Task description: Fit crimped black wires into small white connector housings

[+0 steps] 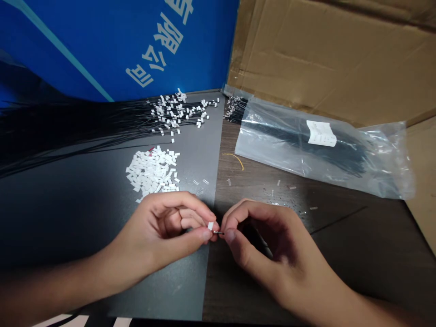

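Note:
Between its thumb and fingertips, my left hand (pixel 173 227) pinches a small white connector housing (pixel 210 225). Facing it, my right hand (pixel 265 240) pinches a black wire (pixel 221 233) close to its bare metal terminal. The terminal's tip is right by the housing; I cannot tell whether it has entered it. The wire runs back under my right hand and shows again on the dark wood at the right. Beyond my left hand lies a heap of loose white housings (pixel 151 170). Past the heap, many black wires with white housings on their ends (pixel 173 113) lie bunched.
A clear plastic bag (pixel 289 154) of black wires with bare terminals lies at the back right, against a cardboard box (pixel 334 59). A blue printed panel (pixel 112 45) stands behind on the left. Small clear scraps and a yellow strand (pixel 235 156) lie on the table.

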The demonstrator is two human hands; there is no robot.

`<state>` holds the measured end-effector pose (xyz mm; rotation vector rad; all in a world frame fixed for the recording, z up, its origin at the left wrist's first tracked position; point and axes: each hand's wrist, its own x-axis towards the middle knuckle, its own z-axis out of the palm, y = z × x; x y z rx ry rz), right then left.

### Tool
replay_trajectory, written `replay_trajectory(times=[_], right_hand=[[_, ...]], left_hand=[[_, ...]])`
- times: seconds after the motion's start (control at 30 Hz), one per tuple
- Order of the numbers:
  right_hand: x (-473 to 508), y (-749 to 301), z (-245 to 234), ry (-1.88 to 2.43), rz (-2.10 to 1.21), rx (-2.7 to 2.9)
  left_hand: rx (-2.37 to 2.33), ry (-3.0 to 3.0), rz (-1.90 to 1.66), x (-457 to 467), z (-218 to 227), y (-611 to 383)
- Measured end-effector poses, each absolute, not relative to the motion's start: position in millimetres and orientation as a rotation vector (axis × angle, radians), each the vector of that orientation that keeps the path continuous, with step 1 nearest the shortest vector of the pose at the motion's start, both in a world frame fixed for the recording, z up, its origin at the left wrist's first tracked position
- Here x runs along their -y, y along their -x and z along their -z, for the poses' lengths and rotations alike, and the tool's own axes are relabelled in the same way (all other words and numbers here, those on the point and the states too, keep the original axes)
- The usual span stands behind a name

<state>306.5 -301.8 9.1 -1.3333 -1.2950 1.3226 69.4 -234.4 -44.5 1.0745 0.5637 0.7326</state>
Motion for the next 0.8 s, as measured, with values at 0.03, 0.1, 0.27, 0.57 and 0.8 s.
replay_trajectory(times=[0.03, 0.1, 0.27, 0.57, 0.8], right_hand=[[302.1, -306.3, -9.0, 1.335, -1.324, 1.295], [302.6, -306.2, -8.8, 1.337, -1.346, 1.288], [302.5, -306.0, -8.7, 1.374, -1.414, 1.241], [301.1, -306.2, -11.9, 1.41, -1.531, 1.175], [298.2, -306.8, -15.3, 1.424, -1.574, 1.154]], left_hand=[[-0.565, -1.071, -0.731, 234.5, 44.3, -69.9], [-0.571, -1.072, -0.731, 234.2, 44.5, -70.3], [-0.619, -1.092, -0.706, 234.1, 46.8, -69.0], [-0.669, -1.148, -0.705, 238.2, 42.8, -67.0], [-0.659, -1.199, -0.731, 237.9, 44.2, -66.6]])
